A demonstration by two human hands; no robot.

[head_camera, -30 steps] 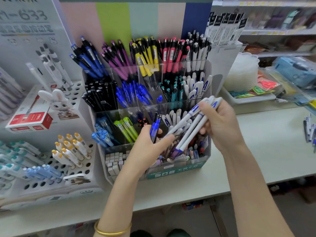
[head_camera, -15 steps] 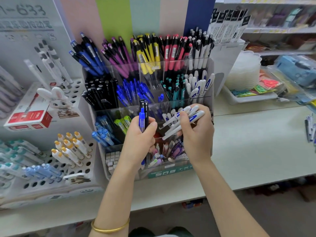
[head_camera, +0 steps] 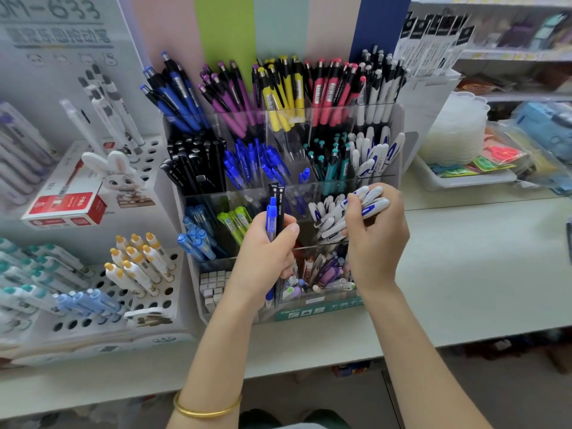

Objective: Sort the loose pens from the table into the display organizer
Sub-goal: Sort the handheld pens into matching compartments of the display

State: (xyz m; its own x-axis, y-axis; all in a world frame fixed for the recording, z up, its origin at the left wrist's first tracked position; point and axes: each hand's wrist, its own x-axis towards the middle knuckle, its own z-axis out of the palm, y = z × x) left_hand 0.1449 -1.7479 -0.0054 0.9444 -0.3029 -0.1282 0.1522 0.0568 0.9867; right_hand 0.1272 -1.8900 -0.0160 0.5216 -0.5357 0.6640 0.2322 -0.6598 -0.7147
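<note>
A clear tiered display organizer [head_camera: 399,156] stands on the table, its compartments packed with pens sorted by colour. My left hand [head_camera: 263,258] grips a blue pen and black pens [head_camera: 275,209] upright in front of its lower tiers. My right hand [head_camera: 376,239] holds a bundle of white-and-blue pens [head_camera: 370,202] over the lower right compartment, where other white-and-blue pens [head_camera: 325,215] stand. The bundle's lower ends dip into that compartment.
A white perforated pen stand [head_camera: 161,292] with orange-capped and blue pens sits at the left, behind it a red box [head_camera: 65,209] and a rabbit figure [head_camera: 120,178]. A white tray [head_camera: 464,178] with packets is at the right. A few loose pens lie at the table's far right edge [head_camera: 569,233].
My right hand has lowered the white-and-blue bundle from a slant above the organizer down into the lower right compartment. My left hand turned its pens upright and stayed nearly in place.
</note>
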